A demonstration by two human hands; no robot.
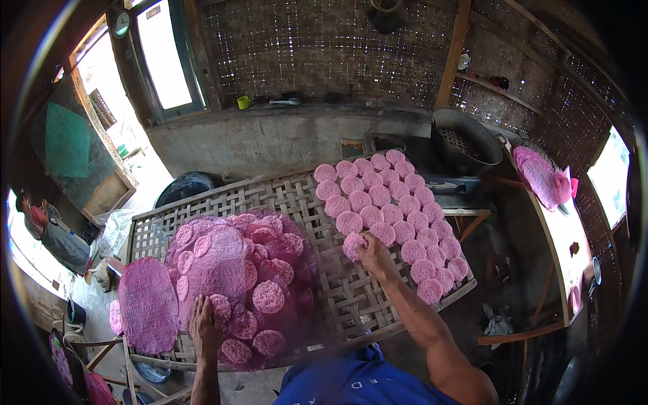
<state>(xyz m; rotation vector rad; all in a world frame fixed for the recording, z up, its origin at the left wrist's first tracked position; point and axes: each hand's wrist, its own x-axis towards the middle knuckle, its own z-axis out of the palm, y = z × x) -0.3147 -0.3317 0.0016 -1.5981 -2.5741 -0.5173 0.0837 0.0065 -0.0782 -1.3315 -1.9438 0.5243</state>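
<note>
My right hand (373,256) is closed on a pink round cracker (352,247) with a squiggly, noodle-like surface. It holds this at the near left edge of neat rows of similar crackers (403,232) laid flat on a woven bamboo rack (337,287). On the left half of the rack lies a heaped pile of pink crackers and pink-purple mesh cloth (219,263). My left hand (204,325) rests on the near side of that pile, fingers stretched out, beside a loose cracker (220,308). Its fingertips touch the cloth.
A purple-pink mesh cloth (148,304) drapes over the rack's left end. Beyond the rack stand a dark tub (183,189) and a large metal pan (466,142). To the right is a wooden-framed table (550,233) with more pink cloth (536,175). Another person (54,233) is at far left.
</note>
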